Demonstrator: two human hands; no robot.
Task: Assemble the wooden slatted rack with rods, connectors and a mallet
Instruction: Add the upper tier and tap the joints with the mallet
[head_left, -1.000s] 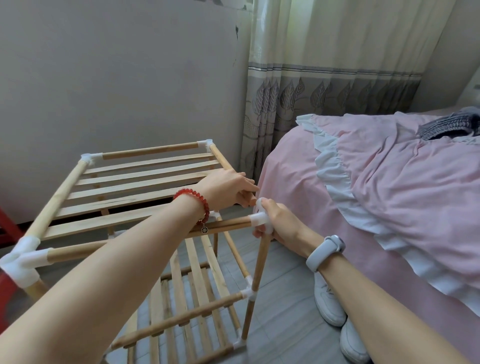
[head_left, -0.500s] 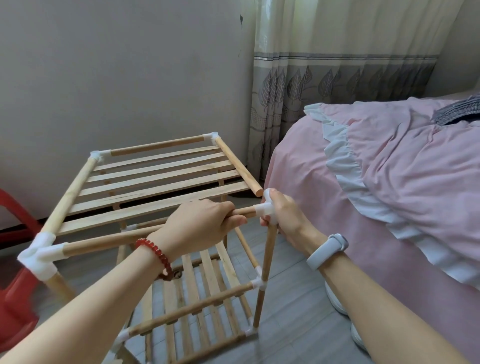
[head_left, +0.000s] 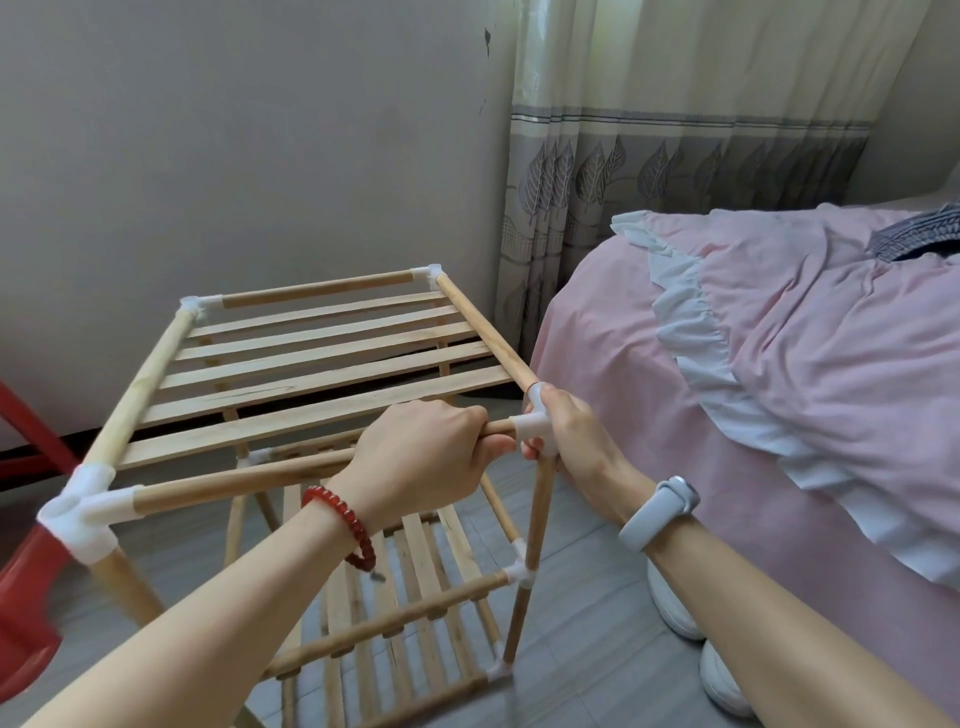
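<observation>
Fingers of left hand (head_left: 421, 457) clamp front rod (head_left: 249, 478), right hand (head_left: 566, 441) grips connector (head_left: 532, 427) — bed (head_left: 649, 415) just beside.

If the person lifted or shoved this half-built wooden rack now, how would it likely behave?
The rack probably lifts easily: thin rods, open slats. It would likely rack or wobble, since the white corner connector looks push-fit and both hands work that joint. Slim tall legs suggest it tips readily.

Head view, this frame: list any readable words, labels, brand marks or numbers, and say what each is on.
None readable. The rack, its white connectors, the curtain (leaf pattern only) and the grey wristband show no legible text or digits.
</observation>
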